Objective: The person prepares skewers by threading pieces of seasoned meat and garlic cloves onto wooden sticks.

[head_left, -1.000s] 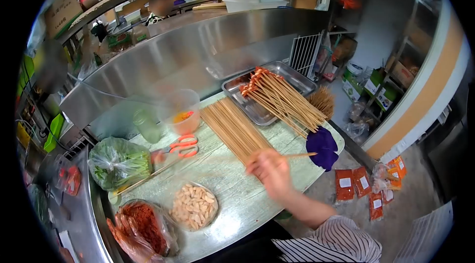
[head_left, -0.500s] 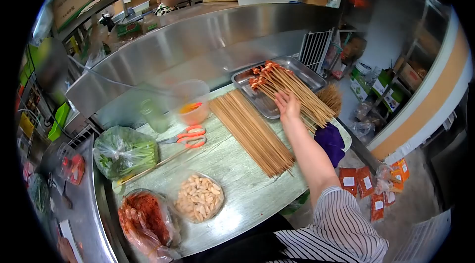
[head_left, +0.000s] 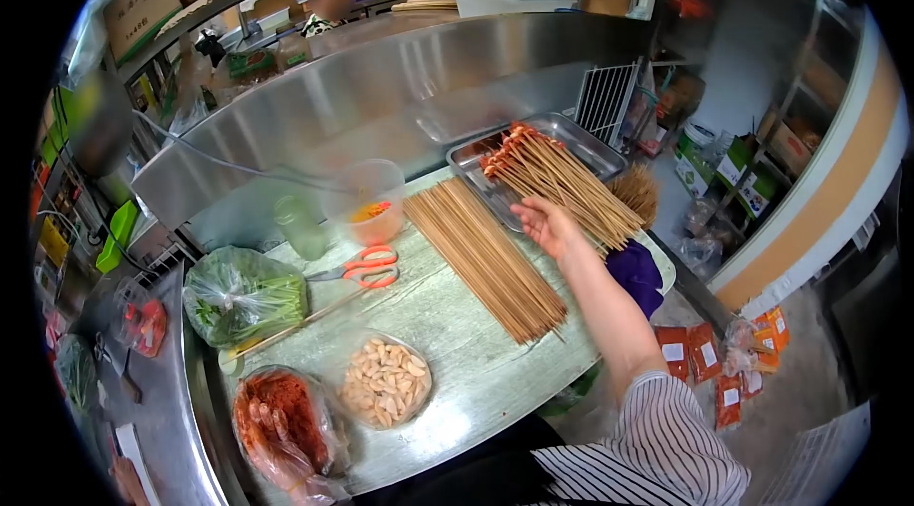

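Note:
My right hand (head_left: 549,228) is open and holds nothing, its fingers loosely curled and apart. It hovers between the row of bare bamboo skewers (head_left: 484,263) and a metal tray (head_left: 457,156). Skewers with red-coated pieces (head_left: 519,146) on their far ends lie across that tray, sticks toward me. In a clear plastic glove smeared red, my left hand (head_left: 271,435) reaches into a bowl of red seasoned mix (head_left: 303,411). Its fingers curl down into the mix, and what they hold is hidden. A container of pale clove-like pieces (head_left: 386,380) stands beside the bowl.
Orange-handled scissors (head_left: 367,268), a bag of greens (head_left: 243,297) and a clear tub (head_left: 365,197) sit on the green board. Purple cloth (head_left: 633,276) hangs at its right end. Red packets (head_left: 705,354) lie on the floor. A person (head_left: 328,1) is beyond the metal partition (head_left: 381,78).
My right hand has drawn back from the loaded skewers, moving slightly toward me and over to the bare skewers. My left hand stays in the red bowl.

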Action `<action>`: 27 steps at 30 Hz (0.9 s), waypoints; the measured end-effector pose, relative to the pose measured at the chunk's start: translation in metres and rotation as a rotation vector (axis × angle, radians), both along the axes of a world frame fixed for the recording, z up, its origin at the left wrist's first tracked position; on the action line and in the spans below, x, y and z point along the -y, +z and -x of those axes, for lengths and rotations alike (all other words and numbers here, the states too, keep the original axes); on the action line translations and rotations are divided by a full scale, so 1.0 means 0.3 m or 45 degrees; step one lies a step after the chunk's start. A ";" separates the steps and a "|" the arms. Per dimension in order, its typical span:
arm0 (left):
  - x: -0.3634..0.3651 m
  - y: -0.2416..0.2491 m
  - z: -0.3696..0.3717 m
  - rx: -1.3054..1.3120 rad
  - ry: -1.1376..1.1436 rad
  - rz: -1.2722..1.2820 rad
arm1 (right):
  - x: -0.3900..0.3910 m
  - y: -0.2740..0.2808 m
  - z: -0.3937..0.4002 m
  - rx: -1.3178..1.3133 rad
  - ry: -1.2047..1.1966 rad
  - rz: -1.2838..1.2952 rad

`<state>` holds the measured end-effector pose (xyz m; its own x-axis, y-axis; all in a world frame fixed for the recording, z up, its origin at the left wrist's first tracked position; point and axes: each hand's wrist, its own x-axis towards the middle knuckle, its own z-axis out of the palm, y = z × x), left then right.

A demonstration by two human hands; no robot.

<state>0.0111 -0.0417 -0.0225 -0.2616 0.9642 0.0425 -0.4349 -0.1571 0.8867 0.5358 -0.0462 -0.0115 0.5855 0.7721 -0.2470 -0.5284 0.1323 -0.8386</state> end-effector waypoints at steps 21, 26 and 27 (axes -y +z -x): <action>0.007 0.058 -0.075 0.047 0.031 -0.058 | -0.055 -0.001 0.142 2.030 0.695 1.095; 0.021 0.028 -0.041 -0.049 0.113 0.002 | -0.046 0.008 0.126 1.514 0.573 0.648; 0.021 0.025 -0.032 -0.118 0.088 -0.034 | -0.046 0.019 0.138 1.425 0.645 0.636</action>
